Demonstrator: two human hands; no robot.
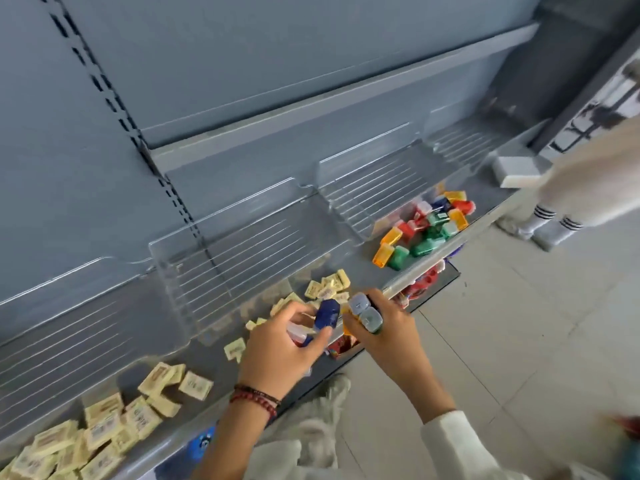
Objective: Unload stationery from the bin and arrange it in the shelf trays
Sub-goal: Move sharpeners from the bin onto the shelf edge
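Observation:
My left hand (280,348) grips a dark blue sharpener (327,315) along with a red and white piece, over the front of the middle clear shelf tray (221,268). My right hand (381,336) holds a couple of grey-blue sharpeners (365,311) and an orange one, just right of the left hand at the shelf's front rail. Cream erasers (327,289) lie in the middle tray. The right tray (349,188) holds several coloured sharpeners (426,226) in red, green, orange and blue. The bin is not clearly visible.
The left tray holds a heap of cream erasers (104,434). A white block (516,171) lies on the shelf at far right. Another person's legs in white socks (550,220) stand on the tiled floor. Red items (422,282) show on the lower shelf.

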